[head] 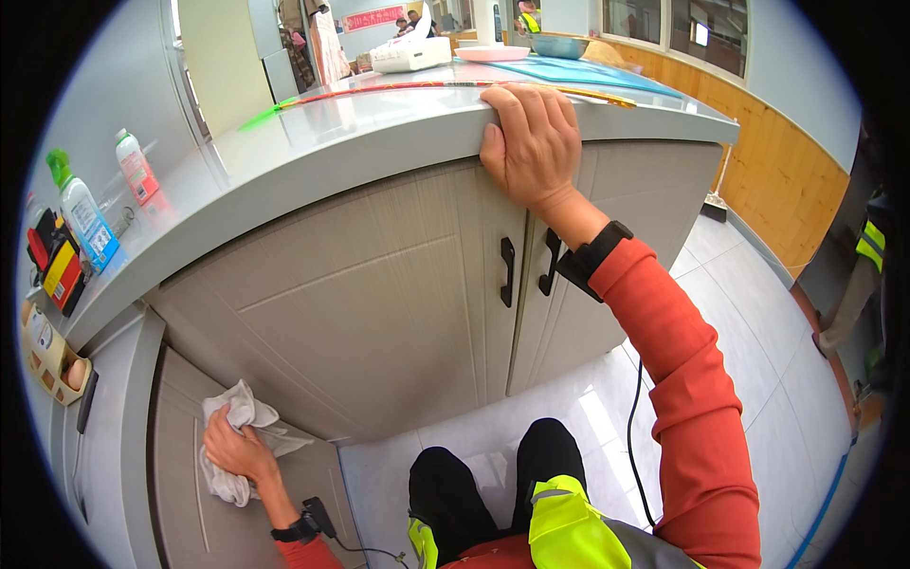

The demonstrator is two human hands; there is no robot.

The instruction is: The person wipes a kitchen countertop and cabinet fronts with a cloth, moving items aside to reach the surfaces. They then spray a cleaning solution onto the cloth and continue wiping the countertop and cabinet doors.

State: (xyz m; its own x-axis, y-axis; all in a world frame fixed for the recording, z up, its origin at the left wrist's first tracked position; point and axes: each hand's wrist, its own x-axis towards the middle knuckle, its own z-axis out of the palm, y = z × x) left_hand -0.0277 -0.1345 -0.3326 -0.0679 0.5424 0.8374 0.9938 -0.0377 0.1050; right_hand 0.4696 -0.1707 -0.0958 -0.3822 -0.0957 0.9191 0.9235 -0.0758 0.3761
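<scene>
My left hand (238, 448) grips a white cloth (231, 487), pressed against the side cabinet door (178, 469) at the lower left. Its folds hide part of the fingers. Higher up, my right hand (537, 139) rests over the front edge of the grey countertop (398, 114), fingers bent on the top and holding the edge. Below that hand are two wood-grain cabinet doors (384, 299) with black handles (507, 272), both closed. A thin red and yellow stick (426, 85) with a green end lies on the countertop by my right fingertips.
On the left counter stand a green-topped spray bottle (85, 213), a pink-and-white bottle (136, 167) and an egg carton (53, 355). Farther back are a blue mat (583, 73), a pink plate (490, 53) and a metal basin (558, 46). A black cable (633, 441) hangs beside my right arm. A person's leg (849, 306) shows at right.
</scene>
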